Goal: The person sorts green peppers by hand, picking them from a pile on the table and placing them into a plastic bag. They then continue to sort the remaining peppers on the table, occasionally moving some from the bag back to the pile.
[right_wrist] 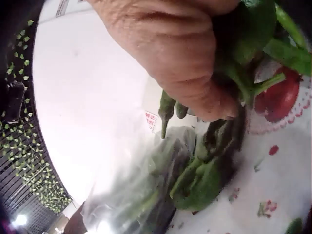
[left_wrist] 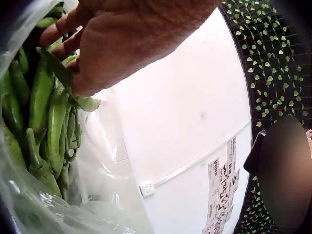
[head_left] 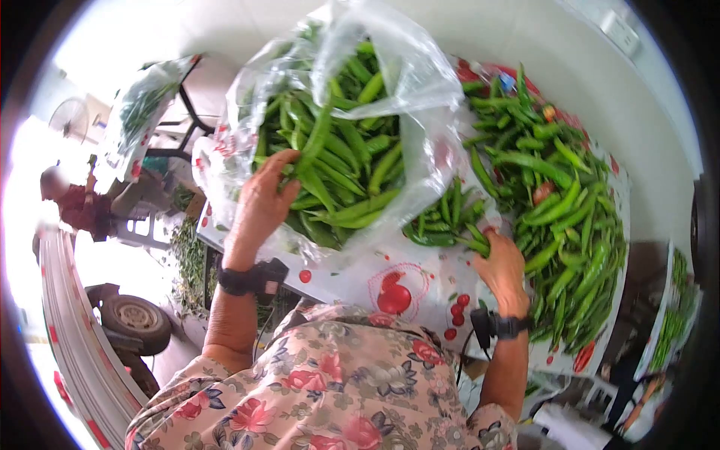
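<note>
peppers (head_left: 341, 172) fill the clear bag (head_left: 420, 82) at top centre. the left hand (head_left: 262, 202) reaches in, fingers seemingly curled round a few. at lower right, the right hand (head_left: 502, 266) grips peppers beside the pile (head_left: 562, 195) on the table (head_left: 352, 270).

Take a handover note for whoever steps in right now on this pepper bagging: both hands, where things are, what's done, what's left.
Left hand: at the opening of the bag, gripping peppers that lie in it.
Right hand: gripping a few peppers from the small heap at the bag's mouth, just above the tablecloth.
Done: the bag already looks well filled.
Left: the small heap, and a big loose pile on the table to the right of the bag.
</note>
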`<state>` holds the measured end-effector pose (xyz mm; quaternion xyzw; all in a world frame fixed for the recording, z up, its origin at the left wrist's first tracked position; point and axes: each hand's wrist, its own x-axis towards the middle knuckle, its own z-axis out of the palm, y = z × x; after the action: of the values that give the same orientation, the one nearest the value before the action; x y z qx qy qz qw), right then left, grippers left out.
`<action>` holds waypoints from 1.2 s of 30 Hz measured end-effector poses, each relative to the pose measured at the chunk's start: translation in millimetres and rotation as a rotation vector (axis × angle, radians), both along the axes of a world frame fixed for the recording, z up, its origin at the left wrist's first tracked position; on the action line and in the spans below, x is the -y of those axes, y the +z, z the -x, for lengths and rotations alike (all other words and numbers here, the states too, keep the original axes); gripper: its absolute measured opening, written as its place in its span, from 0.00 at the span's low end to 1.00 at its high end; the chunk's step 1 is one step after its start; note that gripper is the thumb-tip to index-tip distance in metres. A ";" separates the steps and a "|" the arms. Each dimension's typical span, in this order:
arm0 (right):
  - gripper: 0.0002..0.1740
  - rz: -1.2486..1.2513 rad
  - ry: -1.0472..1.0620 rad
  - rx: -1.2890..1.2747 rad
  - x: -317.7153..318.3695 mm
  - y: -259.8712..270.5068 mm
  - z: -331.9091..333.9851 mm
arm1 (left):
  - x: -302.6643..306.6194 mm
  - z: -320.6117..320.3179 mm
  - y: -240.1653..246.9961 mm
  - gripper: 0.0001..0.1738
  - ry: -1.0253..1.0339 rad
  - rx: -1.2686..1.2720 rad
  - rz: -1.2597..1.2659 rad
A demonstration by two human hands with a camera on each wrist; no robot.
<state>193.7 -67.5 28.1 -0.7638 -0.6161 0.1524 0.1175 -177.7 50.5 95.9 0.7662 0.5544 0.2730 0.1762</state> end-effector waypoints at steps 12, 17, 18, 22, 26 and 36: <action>0.18 -0.804 0.381 -0.186 -16.5 116.9 47.9 | 7.5 2.8 2.2 0.23 -0.084 0.041 -0.069; 0.21 -0.912 0.850 -0.317 -79.7 147.0 138.1 | 8.3 10.5 -3.7 0.21 -0.067 -0.026 -0.072; 0.21 -0.888 0.863 -0.306 -92.7 139.7 148.2 | 12.7 13.8 3.5 0.21 -0.024 -0.139 0.004; 0.21 -0.844 0.554 -0.236 -106.1 117.8 160.3 | 18.8 22.7 15.9 0.17 -0.108 -0.093 -0.109; 0.18 -0.790 0.425 -0.417 -89.5 105.2 100.5 | 22.0 24.6 19.2 0.15 -0.053 -0.106 -0.029; 0.16 -0.253 -0.019 -0.316 -22.5 42.3 3.1 | 8.8 -7.0 17.1 0.14 -0.045 0.041 -0.041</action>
<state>190.7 -45.0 70.4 -0.7151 -0.5971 0.1906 0.3093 -170.7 41.8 113.1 0.7760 0.5278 0.2958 0.1780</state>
